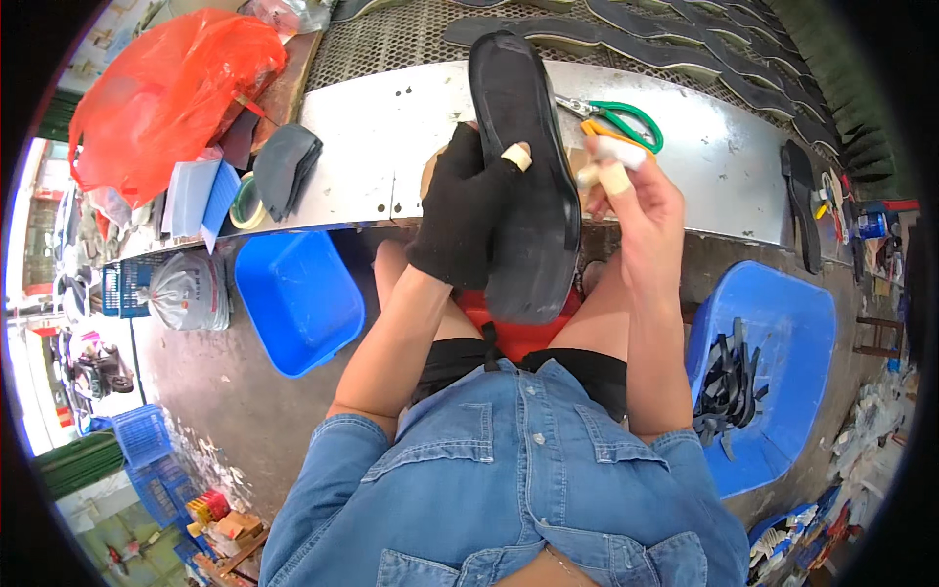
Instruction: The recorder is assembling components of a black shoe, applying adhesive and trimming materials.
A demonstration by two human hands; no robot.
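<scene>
A long black shoe sole with a raised rim stands lengthwise before me, its far end over the table. My left hand, in a black fingerless glove with pale tape on the thumb, is closed round its left edge. My right hand is closed beside the sole's right edge, thumb and fingers wrapped in pale tape. Something orange shows just beyond its fingertips; whether the hand holds it, I cannot make out. Green-handled scissors lie on the table right behind this hand.
The metal table bears a red plastic bag, a stack of dark pieces and a tape roll at left. Several soles lie on mesh behind. Blue bins stand below: one at left, one at right with black strips.
</scene>
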